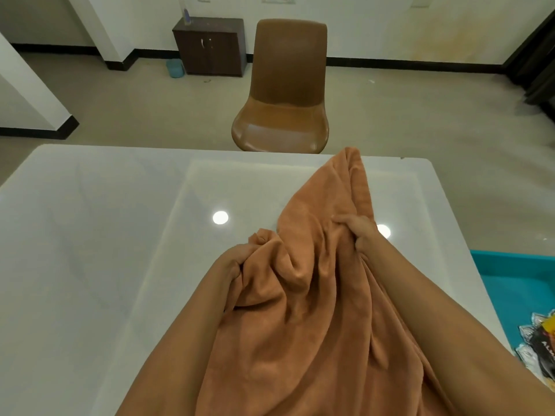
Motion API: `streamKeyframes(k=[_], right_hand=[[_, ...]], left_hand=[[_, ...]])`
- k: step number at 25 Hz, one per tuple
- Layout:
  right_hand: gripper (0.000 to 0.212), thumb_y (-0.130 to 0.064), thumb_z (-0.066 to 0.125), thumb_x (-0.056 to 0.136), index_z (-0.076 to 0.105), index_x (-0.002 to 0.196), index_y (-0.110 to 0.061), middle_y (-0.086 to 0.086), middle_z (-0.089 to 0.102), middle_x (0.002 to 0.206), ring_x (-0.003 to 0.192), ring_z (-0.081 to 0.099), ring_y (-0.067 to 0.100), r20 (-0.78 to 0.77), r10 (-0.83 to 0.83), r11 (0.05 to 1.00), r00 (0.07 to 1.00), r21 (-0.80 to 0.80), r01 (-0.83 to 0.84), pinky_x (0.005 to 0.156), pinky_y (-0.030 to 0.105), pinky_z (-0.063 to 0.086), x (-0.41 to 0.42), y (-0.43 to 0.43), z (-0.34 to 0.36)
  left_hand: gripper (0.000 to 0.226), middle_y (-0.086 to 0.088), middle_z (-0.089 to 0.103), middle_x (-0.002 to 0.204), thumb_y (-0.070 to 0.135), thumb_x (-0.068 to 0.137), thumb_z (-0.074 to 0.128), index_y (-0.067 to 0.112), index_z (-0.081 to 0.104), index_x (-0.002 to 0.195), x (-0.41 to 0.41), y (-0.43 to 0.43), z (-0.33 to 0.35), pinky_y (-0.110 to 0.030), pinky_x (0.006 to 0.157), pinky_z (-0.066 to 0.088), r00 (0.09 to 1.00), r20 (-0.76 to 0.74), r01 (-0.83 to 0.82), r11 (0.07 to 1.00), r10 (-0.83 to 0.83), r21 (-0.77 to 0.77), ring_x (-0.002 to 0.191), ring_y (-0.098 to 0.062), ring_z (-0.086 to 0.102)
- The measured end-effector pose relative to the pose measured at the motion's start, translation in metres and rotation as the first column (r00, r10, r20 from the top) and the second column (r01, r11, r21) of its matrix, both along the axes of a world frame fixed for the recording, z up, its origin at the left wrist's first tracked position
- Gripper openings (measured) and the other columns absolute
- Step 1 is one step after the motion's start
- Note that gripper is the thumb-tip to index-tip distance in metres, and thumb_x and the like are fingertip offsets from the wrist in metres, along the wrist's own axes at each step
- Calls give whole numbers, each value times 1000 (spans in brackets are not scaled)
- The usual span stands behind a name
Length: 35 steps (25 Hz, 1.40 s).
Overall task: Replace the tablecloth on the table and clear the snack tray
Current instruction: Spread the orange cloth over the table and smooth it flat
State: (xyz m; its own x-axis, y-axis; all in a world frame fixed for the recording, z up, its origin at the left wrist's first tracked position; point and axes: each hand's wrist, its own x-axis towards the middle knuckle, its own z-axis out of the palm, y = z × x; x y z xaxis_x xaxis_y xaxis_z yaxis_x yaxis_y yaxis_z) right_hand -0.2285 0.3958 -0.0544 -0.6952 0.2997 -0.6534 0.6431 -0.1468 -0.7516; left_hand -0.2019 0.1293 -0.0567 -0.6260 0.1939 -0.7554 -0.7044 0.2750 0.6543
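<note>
Bunched orange tablecloth [315, 310] fills the space between both forearms, with the left hand [234, 265] closed on a fold at its near-left side and the right hand [357, 232], farther out, fisted on a ridge of the same fabric. From the right hand the cloth runs on as a narrowing tongue, long axis pointing away and a little rightward across the bare white table [105, 235] toward the brown chair [285, 94], so spreading it looks to call for pulling the hands apart sideways. Right of the right forearm, beyond the table edge, sits a blue tray [516, 283] with snack packets [537, 340].
</note>
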Motion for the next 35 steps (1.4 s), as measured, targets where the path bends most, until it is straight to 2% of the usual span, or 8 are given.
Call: streamKeyframes(k=[5,9,13,16,20,27,31,35], right_hand=[[27,3,53,85,63,105,-12,7,65,105,92,62,21,-343,-127,957,931,-287,25,77,31,53,-20,32,52],[32,9,50,83,64,103,-11,7,67,103,98,62,24,-307,10,978,952,-195,-73,83,35,53,13,62,34],[37,-11,59,82,52,118,-3,14,57,117,104,53,28,283,63,991,957,98,-94,88,40,48,43,92,-16],[58,-17,68,80,38,127,-4,16,47,123,109,49,32,476,83,931,875,276,-238,91,42,46,42,104,-19],[97,-38,74,78,12,150,-17,19,19,152,136,26,42,113,171,660,979,724,-199,108,53,29,28,101,-10],[79,-69,39,86,6,151,-39,8,2,161,145,5,36,393,519,241,759,785,-571,114,56,17,57,54,-63],[74,-68,29,91,2,152,-36,9,-3,161,146,0,36,418,466,204,780,807,-554,116,52,9,65,52,-72],[73,-59,27,96,-1,153,-23,12,-8,160,146,-8,34,396,502,364,769,710,-603,118,51,-2,1,76,-43]], left_hand=[[18,-9,71,99,-2,81,63,14,66,88,-31,-13,23,-32,73,58,663,-447,-564,794,600,229,82,-21,69],[27,-10,66,89,13,71,75,4,64,94,-28,-45,34,-40,79,55,810,-545,-213,975,215,68,84,-27,64],[76,0,62,113,83,68,50,23,65,111,-14,-54,12,-35,91,50,966,-56,234,944,-253,-232,106,-21,59],[93,-11,63,95,85,77,19,7,61,103,-13,-35,7,-33,62,49,997,-67,-53,930,31,-363,80,-25,60],[88,-20,44,134,67,81,55,4,30,136,-18,-6,1,-45,90,44,914,-261,-398,808,310,-435,115,-38,51],[73,-9,49,131,34,82,71,18,32,143,-5,15,-15,-36,87,46,936,-351,-121,946,8,-302,109,-27,54],[55,-7,56,124,15,82,62,25,47,134,-34,-14,-18,-31,78,45,900,-345,99,896,-266,-432,100,-26,56],[39,-12,62,117,9,82,47,20,55,119,-93,-13,16,-39,88,47,677,-734,-501,701,-48,-508,105,-36,58]])
